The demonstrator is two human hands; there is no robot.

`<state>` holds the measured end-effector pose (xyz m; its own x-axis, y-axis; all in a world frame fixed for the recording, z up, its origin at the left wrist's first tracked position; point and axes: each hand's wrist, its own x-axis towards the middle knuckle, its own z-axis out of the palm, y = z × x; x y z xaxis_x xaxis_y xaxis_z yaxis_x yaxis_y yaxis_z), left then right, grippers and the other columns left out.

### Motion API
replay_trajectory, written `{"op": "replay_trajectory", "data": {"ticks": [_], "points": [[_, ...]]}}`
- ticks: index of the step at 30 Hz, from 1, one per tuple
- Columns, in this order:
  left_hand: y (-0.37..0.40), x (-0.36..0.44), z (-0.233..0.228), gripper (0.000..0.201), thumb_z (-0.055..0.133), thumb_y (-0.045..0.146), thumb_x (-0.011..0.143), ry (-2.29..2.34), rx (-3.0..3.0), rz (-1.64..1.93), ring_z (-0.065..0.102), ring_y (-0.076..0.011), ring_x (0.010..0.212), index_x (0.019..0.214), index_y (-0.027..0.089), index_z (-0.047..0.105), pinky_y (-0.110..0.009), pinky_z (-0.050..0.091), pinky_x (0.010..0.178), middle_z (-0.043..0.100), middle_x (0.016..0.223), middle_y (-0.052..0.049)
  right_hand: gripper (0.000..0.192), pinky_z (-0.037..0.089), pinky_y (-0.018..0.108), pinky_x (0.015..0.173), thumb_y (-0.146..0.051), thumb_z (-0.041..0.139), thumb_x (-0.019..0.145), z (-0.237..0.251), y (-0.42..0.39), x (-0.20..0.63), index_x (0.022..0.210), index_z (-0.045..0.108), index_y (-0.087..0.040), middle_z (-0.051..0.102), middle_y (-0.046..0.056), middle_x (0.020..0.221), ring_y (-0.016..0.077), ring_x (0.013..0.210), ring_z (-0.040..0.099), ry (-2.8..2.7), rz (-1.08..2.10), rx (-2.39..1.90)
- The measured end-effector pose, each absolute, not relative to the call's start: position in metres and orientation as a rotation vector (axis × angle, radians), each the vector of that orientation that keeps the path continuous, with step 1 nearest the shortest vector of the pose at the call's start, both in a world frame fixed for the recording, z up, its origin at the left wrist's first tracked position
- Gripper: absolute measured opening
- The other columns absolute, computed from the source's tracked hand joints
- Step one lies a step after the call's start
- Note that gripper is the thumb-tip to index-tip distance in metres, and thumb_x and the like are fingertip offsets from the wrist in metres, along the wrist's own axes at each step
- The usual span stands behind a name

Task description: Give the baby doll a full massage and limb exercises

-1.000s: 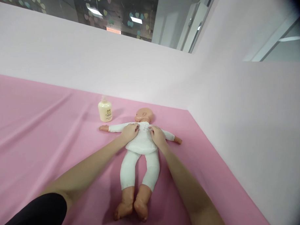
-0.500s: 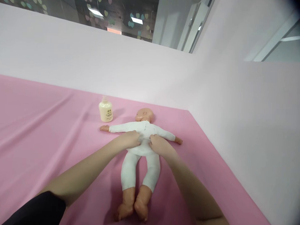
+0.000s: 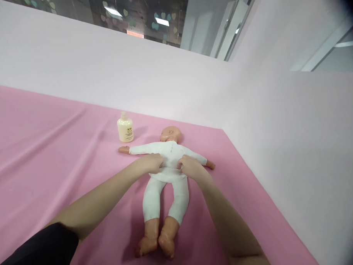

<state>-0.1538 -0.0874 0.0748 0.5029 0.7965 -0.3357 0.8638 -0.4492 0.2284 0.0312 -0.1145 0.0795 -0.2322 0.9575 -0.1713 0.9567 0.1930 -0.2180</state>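
A baby doll [image 3: 171, 163] in a white suit lies stretched out on a pink sheet. Its head is turned left with one ear showing, its arms are spread and its bare feet point toward me. My left hand [image 3: 154, 163] rests on the left side of the doll's torso, fingers curled in. On the opposite side, my right hand [image 3: 189, 166] touches the torso, also with curled fingers. A strip of white cloth shows between the two hands. The undersides of both hands are hidden against the doll.
A cream-coloured pump bottle [image 3: 125, 130] stands beyond the doll's left-hand outstretched arm. The pink sheet [image 3: 48, 151] has long creases at left. White walls [image 3: 109, 68] rise behind and to the right, with a window [image 3: 140, 15] at the top.
My hands have moved apart, each sliding a little outward from the middle of the doll's torso toward its side. The doll and bottle keep their places.
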Motion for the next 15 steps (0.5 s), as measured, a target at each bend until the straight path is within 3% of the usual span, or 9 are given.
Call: {"op": "replay_trajectory", "data": {"ticks": [4,11,15], "points": [[-0.092,-0.150,0.088,0.017,0.057,0.010,0.073,1.377,2.436,-0.283,0.060,-0.0226,0.076,0.087,0.014,0.065,-0.029,0.044,0.067,0.066,0.086,-0.010,0.028,0.036,0.024,0.059,0.001,0.054,0.071,0.075,-0.108,0.034,0.085,0.070,-0.018,0.067,0.005,0.098,0.0128,0.071,0.058,-2.393,0.500,-1.982],[-0.088,-0.148,0.082,0.047,0.056,0.009,0.074,1.489,2.362,-0.299,0.062,-0.0261,0.095,0.121,0.008,0.052,-0.031,0.047,0.078,0.064,0.113,-0.015,0.036,0.034,0.024,0.059,0.003,0.049,0.070,0.061,-0.099,0.041,0.095,0.063,-0.019,0.066,0.003,0.086,0.0136,0.072,0.057,-2.323,0.446,-1.902],[-0.078,-0.149,0.071,0.054,0.062,0.007,0.069,1.496,2.366,-0.250,0.062,-0.0278,0.097,0.122,0.008,0.052,-0.033,0.046,0.082,0.064,0.113,-0.016,0.040,0.036,0.027,0.064,0.004,0.046,0.073,0.052,-0.094,0.040,0.105,0.058,-0.016,0.066,0.007,0.089,0.0176,0.079,0.059,-2.289,0.372,-1.885]]}}
